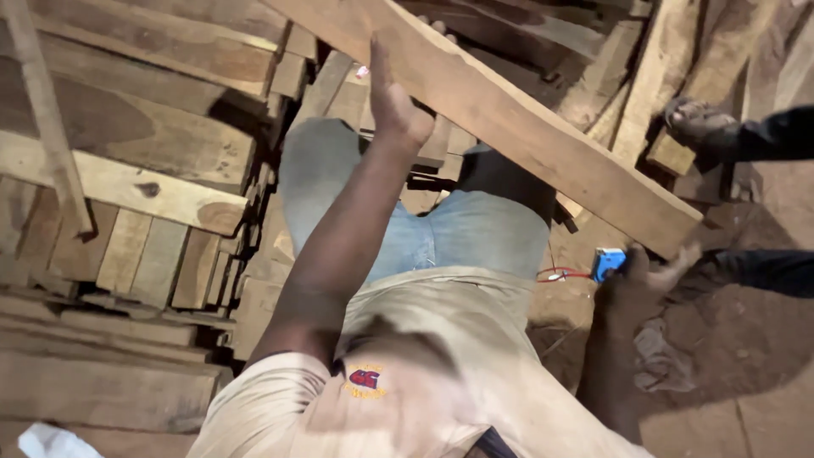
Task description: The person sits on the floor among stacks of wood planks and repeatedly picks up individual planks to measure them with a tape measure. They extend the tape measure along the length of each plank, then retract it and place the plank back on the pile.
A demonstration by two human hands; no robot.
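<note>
A long, thick wooden plank (526,119) runs diagonally from the top middle down to the right. My left hand (392,97) grips its near edge partway along, thumb toward me and fingers wrapped over the far side. My right hand (649,276) holds the plank's lower right end from underneath. My legs in light blue jeans (462,233) stand below the plank.
Stacks of sawn boards (127,153) fill the left side and the top. A small blue device with red wires (606,261) lies on the dirt floor by my right hand. Another person's sandalled foot (695,123) and dark trouser legs (776,271) stand at the right.
</note>
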